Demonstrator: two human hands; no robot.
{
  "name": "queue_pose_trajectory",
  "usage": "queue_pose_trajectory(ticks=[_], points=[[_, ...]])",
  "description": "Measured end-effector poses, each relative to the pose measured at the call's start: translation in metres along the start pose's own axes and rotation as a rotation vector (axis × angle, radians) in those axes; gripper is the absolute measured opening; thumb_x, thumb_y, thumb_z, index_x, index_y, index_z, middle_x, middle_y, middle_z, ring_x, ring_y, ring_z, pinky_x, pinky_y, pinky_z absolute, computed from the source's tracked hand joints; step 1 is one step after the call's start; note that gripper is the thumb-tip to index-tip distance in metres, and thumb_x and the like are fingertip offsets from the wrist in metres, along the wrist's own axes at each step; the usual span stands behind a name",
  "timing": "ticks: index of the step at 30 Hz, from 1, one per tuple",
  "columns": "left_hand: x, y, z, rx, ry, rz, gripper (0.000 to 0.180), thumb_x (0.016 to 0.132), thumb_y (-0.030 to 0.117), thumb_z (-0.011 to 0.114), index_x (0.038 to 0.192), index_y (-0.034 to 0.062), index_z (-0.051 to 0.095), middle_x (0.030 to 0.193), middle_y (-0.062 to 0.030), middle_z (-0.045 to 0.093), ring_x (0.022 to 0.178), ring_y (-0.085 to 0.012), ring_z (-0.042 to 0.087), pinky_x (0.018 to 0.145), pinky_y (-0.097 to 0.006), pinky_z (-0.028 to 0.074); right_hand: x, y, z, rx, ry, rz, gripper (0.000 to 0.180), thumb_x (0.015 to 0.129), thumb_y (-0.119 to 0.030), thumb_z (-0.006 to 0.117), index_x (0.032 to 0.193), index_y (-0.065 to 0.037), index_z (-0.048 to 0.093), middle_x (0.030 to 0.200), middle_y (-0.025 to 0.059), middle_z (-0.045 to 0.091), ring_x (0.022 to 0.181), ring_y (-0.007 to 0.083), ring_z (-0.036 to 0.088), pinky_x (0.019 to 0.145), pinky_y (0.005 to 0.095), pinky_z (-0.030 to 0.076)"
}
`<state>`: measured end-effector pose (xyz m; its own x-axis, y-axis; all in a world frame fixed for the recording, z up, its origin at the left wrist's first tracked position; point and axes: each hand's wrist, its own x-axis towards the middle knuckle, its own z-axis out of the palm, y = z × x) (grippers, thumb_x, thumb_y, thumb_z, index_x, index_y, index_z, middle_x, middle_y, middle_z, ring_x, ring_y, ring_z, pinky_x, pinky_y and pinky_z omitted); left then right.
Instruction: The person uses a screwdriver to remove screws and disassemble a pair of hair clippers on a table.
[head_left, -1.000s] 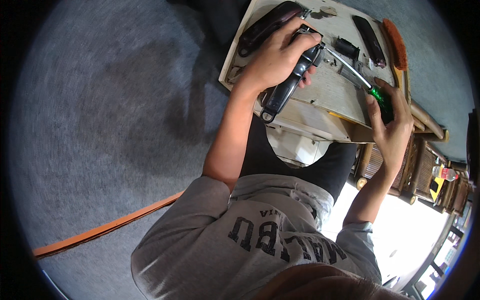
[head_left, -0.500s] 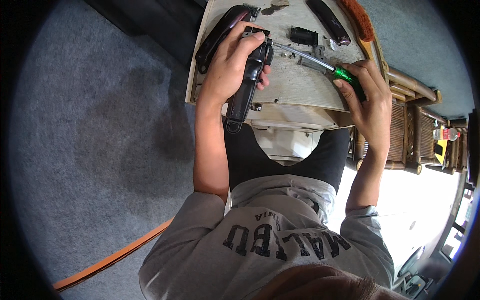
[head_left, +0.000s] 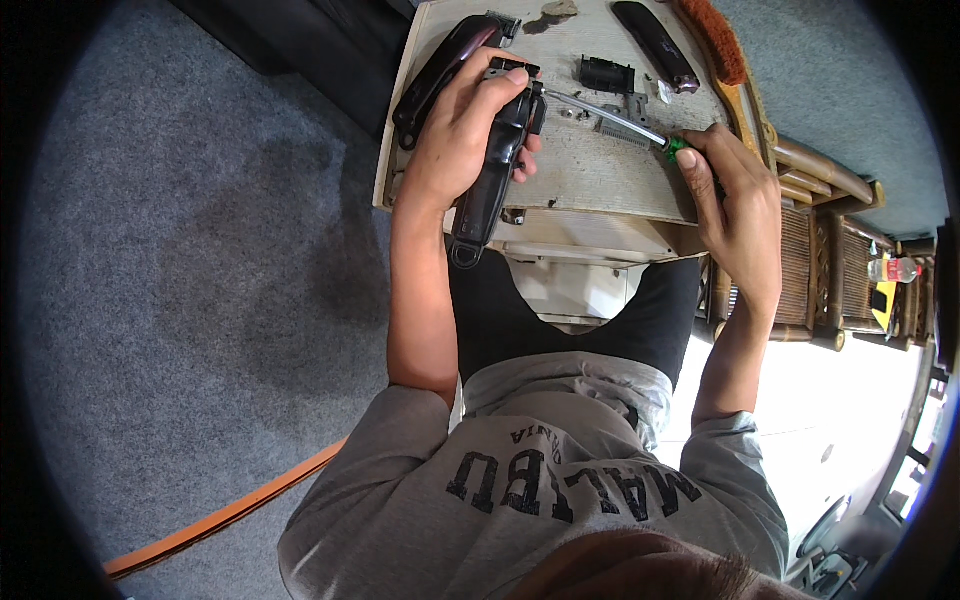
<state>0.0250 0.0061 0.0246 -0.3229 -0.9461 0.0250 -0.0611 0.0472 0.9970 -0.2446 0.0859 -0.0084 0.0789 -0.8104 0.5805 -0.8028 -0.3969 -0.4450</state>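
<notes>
My left hand (head_left: 462, 140) is wrapped tight round the clipper (head_left: 492, 170), fingers curled over its top end, thumb side underneath. The clipper's dark and long, tilted, head end up by the fingertips and tail end w/ a loop hanging past the table's near edge. It sits over the left part of the table (head_left: 590, 185), held just above the top as far as I can tell.

My right hand (head_left: 740, 205) is closed on the screwdriver (head_left: 618, 120), pinching the green handle at the fingertips. The metal shaft runs left & slightly up from there, tip meeting the clipper's head right by my left fingers. Can't tell if the tip is seated in a screw.

Round that: a 2nd dark clipper body (head_left: 440, 75) lies just left of my left hand, touching it or nearly. A small black part (head_left: 606, 74) sits above the shaft, a metal blade piece (head_left: 622, 126) right under the shaft. A long dark cover (head_left: 655, 45) lies farther back, and a brush (head_left: 715, 45) w/ rusty bristles is at the far right edge. Grey carpet (head_left: 200, 280) on the left, orange strap (head_left: 230, 515) across it near me.
</notes>
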Motion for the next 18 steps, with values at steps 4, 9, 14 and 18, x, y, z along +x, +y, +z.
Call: queue_pose_trajectory(ticks=[4, 9, 14, 18], points=[[-0.0001, -0.0003, 0.0008, 0.024, 0.01, 0.004, 0.034, 0.106, 0.039, 0.06, 0.12, 0.0089, 0.062, 0.076, -0.0103, 0.066, 0.056, -0.017, 0.068, 0.05, -0.03, 0.053, 0.0007, -0.0024, -0.0005, -0.005, 0.051, -0.039, 0.027, 0.098, -0.027, 0.076, 0.102, 0.0, 0.074, 0.089, 0.0111, 0.068, 0.08, 0.029, 0.067, 0.07, 0.0415, 0.05], [0.0003, -0.0001, 0.0009, 0.014, 0.006, -0.002, 0.034, 0.106, 0.04, 0.06, 0.12, 0.009, 0.062, 0.076, -0.0097, 0.066, 0.056, -0.0167, 0.068, 0.049, -0.03, 0.053, -0.0004, -0.0004, 0.0025, 0.03, 0.116, -0.085, 0.027, 0.093, -0.024, 0.081, 0.103, 0.0, 0.074, 0.09, 0.0101, 0.069, 0.082, 0.0286, 0.069, 0.072, 0.0408, 0.053], [-0.0003, -0.0003, 0.001, 0.033, 0.004, 0.01, 0.033, 0.106, 0.04, 0.06, 0.12, 0.0095, 0.062, 0.076, -0.0089, 0.066, 0.056, -0.0159, 0.068, 0.049, -0.029, 0.054, -0.0005, -0.0059, 0.0015, 0.115, 0.109, -0.062, 0.029, 0.091, -0.025, 0.084, 0.104, 0.0, 0.076, 0.092, 0.0101, 0.073, 0.078, 0.0287, 0.073, 0.067, 0.0408, 0.055], [-0.0008, 0.0014, 0.0024, 0.041, 0.011, 0.003, 0.033, 0.106, 0.039, 0.06, 0.119, 0.0094, 0.063, 0.077, -0.0088, 0.066, 0.056, -0.0155, 0.068, 0.049, -0.029, 0.054, -0.0013, -0.006, 0.0002, 0.115, 0.102, -0.003, 0.03, 0.093, -0.027, 0.083, 0.103, 0.0, 0.076, 0.09, 0.0111, 0.073, 0.076, 0.0294, 0.072, 0.066, 0.0411, 0.055]])
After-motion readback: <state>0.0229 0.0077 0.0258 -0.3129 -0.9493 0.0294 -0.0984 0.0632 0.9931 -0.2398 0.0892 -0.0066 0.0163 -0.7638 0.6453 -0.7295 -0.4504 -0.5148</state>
